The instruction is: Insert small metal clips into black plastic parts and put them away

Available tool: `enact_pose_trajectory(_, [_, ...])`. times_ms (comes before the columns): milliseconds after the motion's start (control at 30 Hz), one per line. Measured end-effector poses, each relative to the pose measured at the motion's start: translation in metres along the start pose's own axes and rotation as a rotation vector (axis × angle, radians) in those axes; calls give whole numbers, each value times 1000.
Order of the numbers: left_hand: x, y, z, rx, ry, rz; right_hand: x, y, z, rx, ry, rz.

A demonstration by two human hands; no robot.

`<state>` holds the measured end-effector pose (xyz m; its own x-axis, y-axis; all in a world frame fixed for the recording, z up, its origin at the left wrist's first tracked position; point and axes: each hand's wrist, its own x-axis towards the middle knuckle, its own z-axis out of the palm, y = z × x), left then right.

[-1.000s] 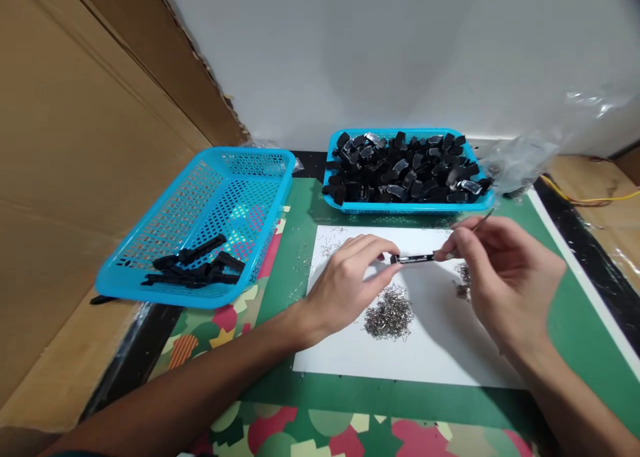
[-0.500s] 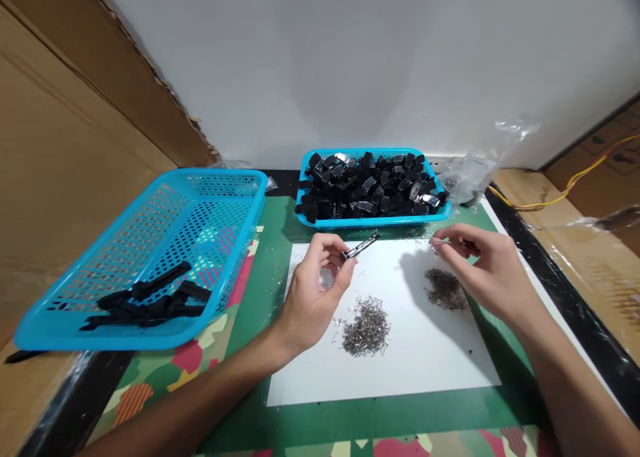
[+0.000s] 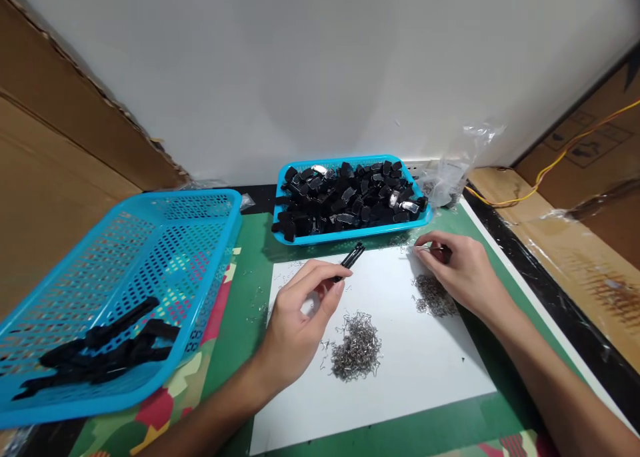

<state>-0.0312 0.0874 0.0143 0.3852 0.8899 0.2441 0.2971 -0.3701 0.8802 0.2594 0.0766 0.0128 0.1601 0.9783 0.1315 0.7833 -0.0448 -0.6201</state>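
Observation:
My left hand (image 3: pixel 305 317) pinches a narrow black plastic piece (image 3: pixel 354 256) with a long slot between thumb and fingers, its far end slanting up to the right. Below it on the white sheet (image 3: pixel 400 384) lies a heap of small bent metal wire springs (image 3: pixel 357 347). My right hand (image 3: pixel 463 267) is closed in a pinch on a thin, shiny metal piece (image 3: pixel 424 248); its exact kind is too small to tell. Under that hand sits a second, darker heap of small metal parts (image 3: pixel 431 296). The two hands are apart.
At the back stands a blue basket (image 3: pixel 350 236) full of black plastic parts. Another blue basket (image 3: pixel 227 244) on the left holds several long black pieces. A clear plastic bag (image 3: pixel 443 180), a yellow cable (image 3: pixel 537 182) and cardboard (image 3: pixel 555 237) are on the right.
The view has swung, so the baskets and sheet sit further left and lower. In my left hand the black piece has turned, pointing more steeply upward. My right hand keeps its pinch.

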Motion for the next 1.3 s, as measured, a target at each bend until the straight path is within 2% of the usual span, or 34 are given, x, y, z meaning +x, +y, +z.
enact_pose_trajectory(133, [-2,0,1,-4,-51,13,4,-3,5,36,24,-21])
enact_pose_trajectory(467, [-4,-1,0,-34,-145,-14,9,0,18,-31,-112,-107])
enact_pose_trajectory(600, [-6,-2,1,-13,-154,-2,7,-4,13,-41,-147,-152])
enact_pose_trajectory(800, [-6,-1,2,16,-129,34,-7,-23,-6,356,-292,-46])
enact_pose_trajectory(933, [-6,0,2,17,-152,37,-17,-36,-2,569,-381,10])
enact_pose_trajectory(1000, [-7,0,2,20,-179,41,-21,-42,5,611,-354,9])
enact_pose_trajectory(1100, [-8,1,3,52,-234,67,-27,-49,15,573,-248,-10])
enact_pose_trajectory(1300, [-6,1,7,275,-299,136,-32,-50,27,218,-150,-104])
